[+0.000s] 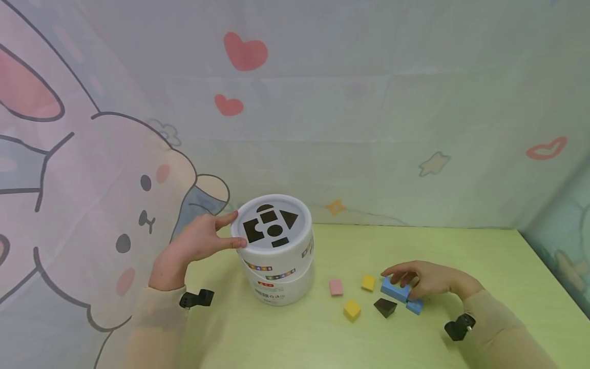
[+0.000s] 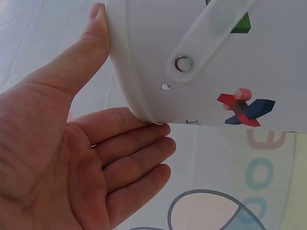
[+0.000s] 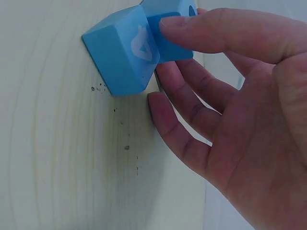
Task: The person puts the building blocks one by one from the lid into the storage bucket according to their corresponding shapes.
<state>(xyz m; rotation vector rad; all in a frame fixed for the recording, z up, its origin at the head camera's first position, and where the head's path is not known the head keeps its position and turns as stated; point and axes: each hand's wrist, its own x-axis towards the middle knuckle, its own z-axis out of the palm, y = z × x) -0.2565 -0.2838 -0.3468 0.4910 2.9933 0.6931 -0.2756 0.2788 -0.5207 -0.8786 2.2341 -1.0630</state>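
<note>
A white shape-sorter bucket [image 1: 281,282] stands upright on the table, its lid [image 1: 253,207] cut with dark holes of different shapes. My left hand [image 1: 198,241] rests at the lid's left rim. In the left wrist view its thumb and forefinger touch the rim and the other fingers [image 2: 139,163] extend loosely. To the right, my right hand [image 1: 430,281] grips a long blue block [image 1: 394,290], thumb on one side and fingers on the other. A smaller blue block [image 1: 415,307] lies right against it; white print shows on a blue block [image 3: 124,52] in the right wrist view.
Between bucket and right hand lie a pink block [image 1: 336,287], a yellow block [image 1: 367,283], another yellow block [image 1: 352,310] and a dark wedge-shaped block [image 1: 385,307]. A printed cloth [image 1: 345,113] hangs behind the table [image 1: 286,338]. A white handle [image 2: 201,43] is fixed to the bucket's side.
</note>
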